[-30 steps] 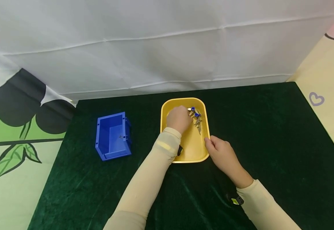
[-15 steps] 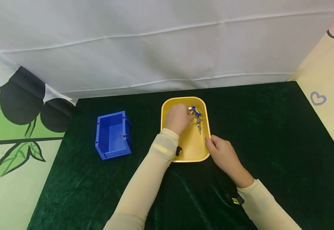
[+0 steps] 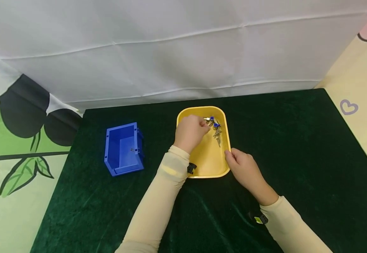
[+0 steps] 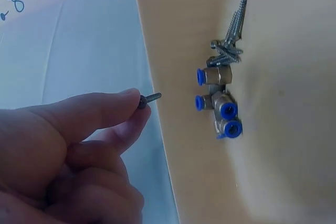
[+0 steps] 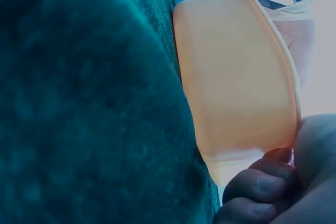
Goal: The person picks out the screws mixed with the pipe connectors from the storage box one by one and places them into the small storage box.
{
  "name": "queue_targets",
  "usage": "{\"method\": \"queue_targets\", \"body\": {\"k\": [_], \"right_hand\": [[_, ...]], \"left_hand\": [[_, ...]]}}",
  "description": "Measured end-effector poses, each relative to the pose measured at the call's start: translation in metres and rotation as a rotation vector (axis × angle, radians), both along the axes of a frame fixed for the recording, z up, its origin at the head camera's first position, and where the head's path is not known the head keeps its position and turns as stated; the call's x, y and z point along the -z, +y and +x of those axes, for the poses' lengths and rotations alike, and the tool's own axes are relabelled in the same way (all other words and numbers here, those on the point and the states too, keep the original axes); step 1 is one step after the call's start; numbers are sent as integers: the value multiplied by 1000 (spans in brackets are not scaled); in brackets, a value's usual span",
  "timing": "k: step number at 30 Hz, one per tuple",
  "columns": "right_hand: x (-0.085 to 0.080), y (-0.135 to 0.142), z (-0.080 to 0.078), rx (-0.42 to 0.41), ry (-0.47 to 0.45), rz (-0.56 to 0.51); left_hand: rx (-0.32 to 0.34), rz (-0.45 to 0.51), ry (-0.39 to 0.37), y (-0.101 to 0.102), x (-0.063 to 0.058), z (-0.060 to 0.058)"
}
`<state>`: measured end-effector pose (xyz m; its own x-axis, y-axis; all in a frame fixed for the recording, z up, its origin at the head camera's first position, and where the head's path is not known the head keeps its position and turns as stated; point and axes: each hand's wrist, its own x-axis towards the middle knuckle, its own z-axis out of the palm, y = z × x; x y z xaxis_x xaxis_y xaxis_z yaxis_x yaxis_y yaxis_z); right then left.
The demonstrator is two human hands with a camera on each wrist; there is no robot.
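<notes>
My left hand [image 3: 189,133] is over the yellow tray [image 3: 210,165], thumb and index finger pinching a small screw [image 4: 152,98] whose threaded tip sticks out past the fingertips in the left wrist view. In the tray, to the right of that hand, lie several silvery screws [image 4: 239,22] in a loose bunch. Beside them sit several metal push-in fittings with blue collars [image 4: 228,111]. My right hand [image 3: 244,170] grips the tray's right rim, thumb on top and fingers curled below on the outside, as the right wrist view [image 5: 262,184] shows.
To the left stands a blue open-front bin [image 3: 120,154] holding a small metal screw [image 3: 133,150]. A dark green cloth [image 3: 281,140] covers the table. White fabric [image 3: 183,70] hangs behind its far edge, with printed cloth at both sides.
My left hand has drawn back slightly left and toward me from the fittings, with the fingertips now more visible. The right hand keeps its grip on the tray rim.
</notes>
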<state>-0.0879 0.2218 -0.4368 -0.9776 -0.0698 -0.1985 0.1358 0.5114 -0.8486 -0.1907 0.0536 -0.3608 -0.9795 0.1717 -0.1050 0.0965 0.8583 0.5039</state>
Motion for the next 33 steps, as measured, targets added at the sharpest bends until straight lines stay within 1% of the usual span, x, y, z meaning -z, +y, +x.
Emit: {"method": "queue_targets", "body": {"k": [4,11,15,18,22,27,33], "right_hand": [[-1,0,0,-1,-5,4],[-1,-2,-1,3,-11,10],[-1,-3,-1,2,-5,5],[-1,-3,-1,0,-3,7],[-2,-4,-1,0,-2,13],[-2,-4,-1,1,1,15],[0,-1,-1,2,-1,5]], "left_hand": [[-41,14,5,-6,-1,2],[-95,59,45,-16,-5,6],[-103,97,73,-21,-10,7],[-95,114,107,-25,-15,8],[-97,140,133,-32,-19,13],[-122,168,137,-45,-19,20],[-144,202,139,-57,-19,25]]}}
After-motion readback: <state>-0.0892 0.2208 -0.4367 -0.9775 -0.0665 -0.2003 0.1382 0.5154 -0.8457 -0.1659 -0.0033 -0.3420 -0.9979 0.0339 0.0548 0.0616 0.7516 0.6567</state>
